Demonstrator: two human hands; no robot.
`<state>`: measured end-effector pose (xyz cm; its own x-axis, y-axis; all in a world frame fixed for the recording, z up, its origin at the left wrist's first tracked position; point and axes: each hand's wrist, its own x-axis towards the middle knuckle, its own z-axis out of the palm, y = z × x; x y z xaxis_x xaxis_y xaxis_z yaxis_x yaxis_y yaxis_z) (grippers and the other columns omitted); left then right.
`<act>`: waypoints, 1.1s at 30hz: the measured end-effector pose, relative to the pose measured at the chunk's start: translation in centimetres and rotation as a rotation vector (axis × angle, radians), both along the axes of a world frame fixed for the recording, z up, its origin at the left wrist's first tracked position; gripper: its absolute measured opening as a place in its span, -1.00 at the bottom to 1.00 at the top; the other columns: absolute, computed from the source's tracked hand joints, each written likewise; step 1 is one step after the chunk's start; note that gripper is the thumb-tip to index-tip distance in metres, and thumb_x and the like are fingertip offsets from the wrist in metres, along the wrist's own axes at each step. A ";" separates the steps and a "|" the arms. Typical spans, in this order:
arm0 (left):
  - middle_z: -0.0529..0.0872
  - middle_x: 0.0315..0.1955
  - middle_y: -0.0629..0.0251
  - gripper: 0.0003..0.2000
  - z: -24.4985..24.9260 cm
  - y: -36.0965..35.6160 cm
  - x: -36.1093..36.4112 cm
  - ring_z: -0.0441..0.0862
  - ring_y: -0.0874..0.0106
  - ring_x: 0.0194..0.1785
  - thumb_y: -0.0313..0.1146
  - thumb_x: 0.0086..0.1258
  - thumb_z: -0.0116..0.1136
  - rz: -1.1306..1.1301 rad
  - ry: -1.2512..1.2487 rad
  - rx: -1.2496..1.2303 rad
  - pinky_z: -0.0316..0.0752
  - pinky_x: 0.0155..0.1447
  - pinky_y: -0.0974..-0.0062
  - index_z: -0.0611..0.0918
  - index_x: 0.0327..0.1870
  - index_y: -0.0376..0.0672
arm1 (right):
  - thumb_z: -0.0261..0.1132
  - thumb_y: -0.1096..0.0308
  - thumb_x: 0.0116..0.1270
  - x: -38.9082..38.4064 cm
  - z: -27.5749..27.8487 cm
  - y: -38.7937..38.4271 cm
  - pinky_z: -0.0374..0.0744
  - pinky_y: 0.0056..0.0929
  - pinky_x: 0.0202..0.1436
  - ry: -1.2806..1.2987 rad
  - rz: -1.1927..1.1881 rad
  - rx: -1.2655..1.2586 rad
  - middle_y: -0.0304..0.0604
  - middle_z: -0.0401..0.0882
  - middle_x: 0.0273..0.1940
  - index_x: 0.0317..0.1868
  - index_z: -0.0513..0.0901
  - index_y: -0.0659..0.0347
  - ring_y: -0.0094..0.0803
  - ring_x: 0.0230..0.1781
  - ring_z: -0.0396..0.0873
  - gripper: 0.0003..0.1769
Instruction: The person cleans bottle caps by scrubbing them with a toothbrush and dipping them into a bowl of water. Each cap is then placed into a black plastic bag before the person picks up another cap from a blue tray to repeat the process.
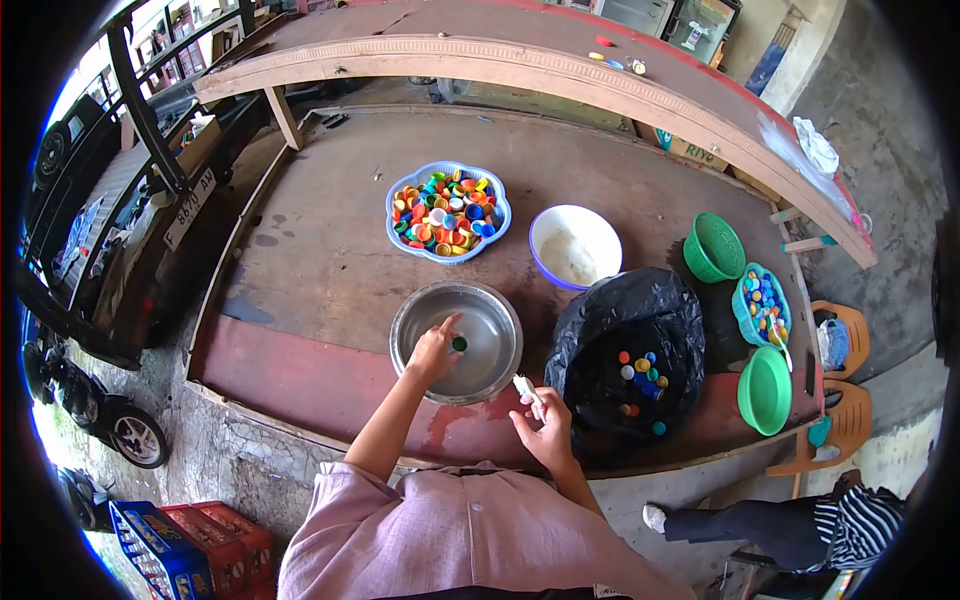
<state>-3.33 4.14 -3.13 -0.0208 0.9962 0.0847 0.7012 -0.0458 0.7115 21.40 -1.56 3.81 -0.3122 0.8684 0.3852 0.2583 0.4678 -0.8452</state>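
My left hand (pixel 434 352) reaches over a round metal basin (pixel 402 312) that appears to hold water. A dark green bottle cap (pixel 459 344) is at its fingertips, seemingly pinched, with the index finger stretched out past it. To the right of the basin, near the table's front edge, my right hand (pixel 546 432) is closed on a small whitish brush-like object (pixel 530 394); its exact kind is too small to tell. Beside that hand lies a black plastic bag (pixel 572 345), its mouth wide, with several colourful bottle caps inside.
A blue scalloped basket (pixel 398 183) heaped with bottle caps stands behind the basin. Right of it are a white bowl (pixel 545 225), a green basket (pixel 712 245), a light-green basket of caps (pixel 745 320) and a green basin (pixel 765 392). Another person's leg (pixel 740 527) shows lower right.
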 end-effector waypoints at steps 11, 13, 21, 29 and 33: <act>0.66 -0.19 0.17 -0.27 0.3 0.4 -0.4 0.59 0.15 -0.11 -0.48 -0.07 0.30 0.029 0.025 -0.104 0.51 -0.01 0.26 0.27 0.24 -0.02 | 0.39 0.53 -0.06 -0.3 0.2 0.0 0.37 -0.52 -0.49 -0.037 0.025 0.032 -0.20 0.41 -0.41 -0.38 0.46 0.26 -0.50 -0.58 0.33 -0.73; 0.65 -0.19 0.15 -0.28 1.7 0.4 -0.1 0.59 0.15 -0.11 -0.48 -0.09 0.31 0.037 0.024 -0.117 0.51 -0.02 0.26 0.31 0.22 -0.05 | 0.39 0.53 -0.06 -0.3 0.2 0.0 0.38 -0.52 -0.49 -0.042 0.028 0.033 -0.20 0.41 -0.41 -0.38 0.46 0.26 -0.50 -0.59 0.33 -0.73; 0.52 -0.23 0.16 -0.48 4.3 -1.2 1.0 0.59 0.30 -0.11 -0.60 -0.15 0.29 -0.019 -0.229 0.164 0.55 0.05 0.46 0.50 -0.02 -0.25 | 0.41 0.54 -0.07 -0.2 0.0 -0.1 0.40 -0.55 -0.50 -0.035 0.011 0.017 -0.23 0.41 -0.42 -0.38 0.47 0.24 -0.52 -0.58 0.34 -0.72; 0.53 -0.22 0.11 -0.61 4.1 -1.7 0.4 0.52 0.15 -0.11 -0.46 -0.01 0.34 0.034 -0.012 0.180 0.45 -0.01 0.30 0.54 -0.09 -0.24 | 0.42 0.57 -0.10 -0.2 0.3 0.1 0.39 -0.57 -0.50 -0.054 0.003 0.030 -0.24 0.40 -0.44 -0.37 0.47 0.22 -0.55 -0.58 0.32 -0.70; 0.52 -0.26 0.15 -0.67 9.2 -2.5 1.8 0.50 0.18 -0.10 -0.45 0.02 0.31 0.055 -0.124 0.371 0.45 -0.02 0.31 0.56 -0.14 -0.14 | 0.41 0.58 -0.09 0.1 -0.2 0.1 0.42 -0.59 -0.49 -0.038 0.000 0.020 -0.25 0.40 -0.44 -0.37 0.48 0.22 -0.56 -0.56 0.34 -0.71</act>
<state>-1.56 1.61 6.08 -0.1055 0.8956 0.4321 0.6195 -0.2807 0.7331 21.46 -1.49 3.60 -0.3273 0.8605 0.3904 0.2897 0.4846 -0.8254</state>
